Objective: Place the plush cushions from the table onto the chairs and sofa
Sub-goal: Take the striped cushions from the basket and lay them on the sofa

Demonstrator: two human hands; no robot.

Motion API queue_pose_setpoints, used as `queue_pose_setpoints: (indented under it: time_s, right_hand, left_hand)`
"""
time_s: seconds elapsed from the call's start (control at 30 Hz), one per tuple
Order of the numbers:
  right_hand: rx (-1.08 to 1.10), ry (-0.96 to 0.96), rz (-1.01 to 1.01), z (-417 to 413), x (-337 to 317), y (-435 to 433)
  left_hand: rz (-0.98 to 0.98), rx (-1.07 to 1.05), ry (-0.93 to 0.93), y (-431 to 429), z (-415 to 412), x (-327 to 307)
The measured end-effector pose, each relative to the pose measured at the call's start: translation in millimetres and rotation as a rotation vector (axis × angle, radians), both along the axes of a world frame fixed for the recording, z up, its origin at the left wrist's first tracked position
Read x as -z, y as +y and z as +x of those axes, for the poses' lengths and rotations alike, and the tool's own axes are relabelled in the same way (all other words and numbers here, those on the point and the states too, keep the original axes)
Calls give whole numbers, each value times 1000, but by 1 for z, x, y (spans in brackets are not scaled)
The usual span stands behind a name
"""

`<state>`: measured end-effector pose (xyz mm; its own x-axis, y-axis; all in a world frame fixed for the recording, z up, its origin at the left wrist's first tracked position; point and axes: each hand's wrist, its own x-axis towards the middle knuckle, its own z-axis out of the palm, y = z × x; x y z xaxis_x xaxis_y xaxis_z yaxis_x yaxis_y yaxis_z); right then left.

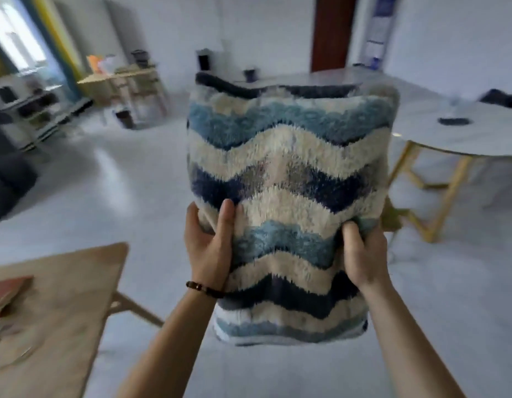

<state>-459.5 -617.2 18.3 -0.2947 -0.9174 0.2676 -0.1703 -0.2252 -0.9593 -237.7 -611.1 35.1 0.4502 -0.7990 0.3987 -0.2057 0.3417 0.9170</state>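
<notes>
Both hands are gripping one plush cushion (289, 173), holding it up in the air between them: left hand (210, 248) clamping its left edge, right hand (363, 254) pinching its right edge. Wooden table (62, 305) lying left of the left hand, round table (461, 130) sitting beyond the right hand.

At the lower left we see a light wooden surface (56, 305) with a slanted wooden leg under it. On it lies a reddish flat thing (5, 291), maybe a book, near its left edge, and something blurred below that which we cannot name. At the right stands a round white surface (484, 133) on yellow legs, and a small dark flat object (455, 121) lies on it. Behind it we see a long grey surface (320, 79) carrying a small dark cup (250, 74). The pale floor (151, 214) lies between them.
</notes>
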Motion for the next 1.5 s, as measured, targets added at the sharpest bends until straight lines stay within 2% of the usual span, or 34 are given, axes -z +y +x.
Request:
queue_pose_setpoints:
  time_s: [0.07, 0.2, 0.43, 0.6, 0.77, 0.93, 1.1, 1.33, 1.5]
  right_hand:
    - [119, -17, -7, -73, 9, -5]
    - [227, 18, 15, -202, 34, -9]
    - [426, -28, 122, -364, 35, -43]
    - [495, -32, 234, -479, 55, -112]
    - [520, -53, 388, -599, 37, -204]
    - [763, -133, 327, -724, 16, -249]
    - [927, -215, 247, -854, 36, -267]
    - [998, -223, 214, -1061, 82, -333]
    - [1022, -176, 210, -1199, 58, -406]
  left_hand:
    - [-12, 7, -11, -29, -67, 7]
    - [24, 64, 40, -82, -194, 30]
    - [107, 176, 183, -156, -376, 47]
    - [173, 284, 259, -240, -497, 64]
    - [155, 423, 305, -345, -630, 54]
    - [146, 618, 210, -426, -784, 32]
    - [112, 860, 51, -470, -950, 38]
    - [153, 1082, -54, -532, -1173, 66]
    - [281, 1229, -85, -603, -1285, 42]
